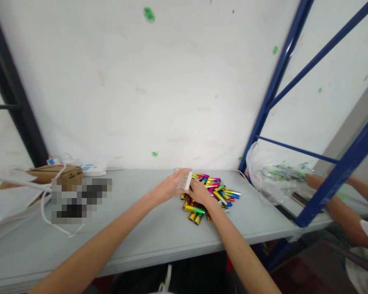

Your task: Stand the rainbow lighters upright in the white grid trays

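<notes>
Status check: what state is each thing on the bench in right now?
left hand: shut on the white box
right hand: resting on the shiny cylinders, grip unclear
shiny cylinders: loose heap, lying on the table
plastic bag: crumpled, a co-worker's hand at it
cardboard box: on the table, white cord across it

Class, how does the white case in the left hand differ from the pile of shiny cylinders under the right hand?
The white case is one pale piece; the pile of cylinders is many pieces in metallic gold, pink, green and blue. The left hand grips the case; the pile lies loose on the table under the right hand. Both sit close together.
</notes>
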